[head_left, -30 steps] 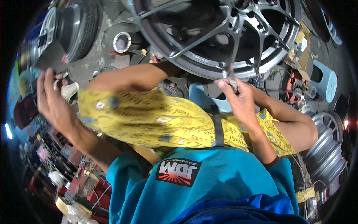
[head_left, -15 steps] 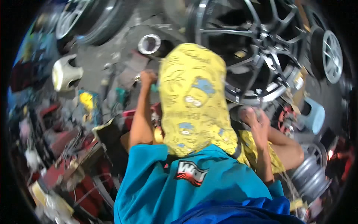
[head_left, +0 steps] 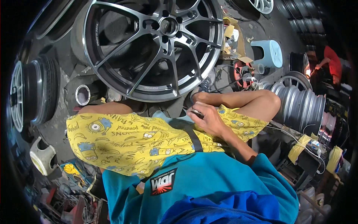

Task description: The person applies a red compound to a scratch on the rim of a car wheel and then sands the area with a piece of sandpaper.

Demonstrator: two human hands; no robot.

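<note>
A large dark-grey multi-spoke wheel rim (head_left: 170, 71) lies tilted in front of my legs, its bright metal lip toward me. My right hand (head_left: 208, 118) is closed above my lap, just below the rim's near edge and apart from it. Something small shows at its fingertips, too small to name. My left hand is out of view; that arm goes down past my left knee, hidden by my yellow patterned shorts. On the floor beyond that knee stands a short metal cylinder (head_left: 82, 95) with an open end.
A pale blue stool (head_left: 275, 54) stands to the right, near a red ring-shaped thing (head_left: 240, 74) and cables. Silver rims (head_left: 298, 102) are stacked at right. Far right, a person in red (head_left: 330, 63) works by a bright glow. Left are a wheel (head_left: 18, 95) and a white stool (head_left: 44, 155).
My view has swung to the right, so the large rim now sits further left. My left hand, seen near the floor at left before, has gone out of view. My right hand stays closed.
</note>
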